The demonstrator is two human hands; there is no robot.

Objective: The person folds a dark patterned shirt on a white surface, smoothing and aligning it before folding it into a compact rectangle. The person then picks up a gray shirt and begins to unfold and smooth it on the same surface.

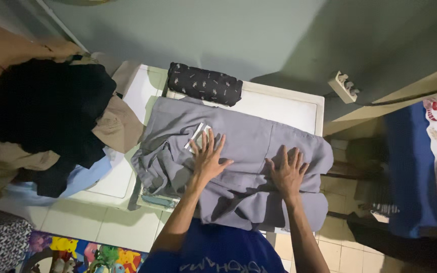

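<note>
While flat, both hands (249, 164) press the grey garment (249, 136).

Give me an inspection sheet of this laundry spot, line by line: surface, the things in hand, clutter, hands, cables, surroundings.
Surface: white rectangular table top, mostly covered by cloth.
Job's things: grey fabric garment spread flat, bunched at its left end, white label showing.
Clutter: rolled black patterned cloth at the far edge; heap of black, tan and light blue clothes to the left.
Hands: left hand and right hand both flat on the grey garment, fingers spread, gripping nothing.
Cables: dark cable running from a beige power strip on the right.
Surroundings: pale green wall, tiled floor, colourful mat, blue bedding.
</note>
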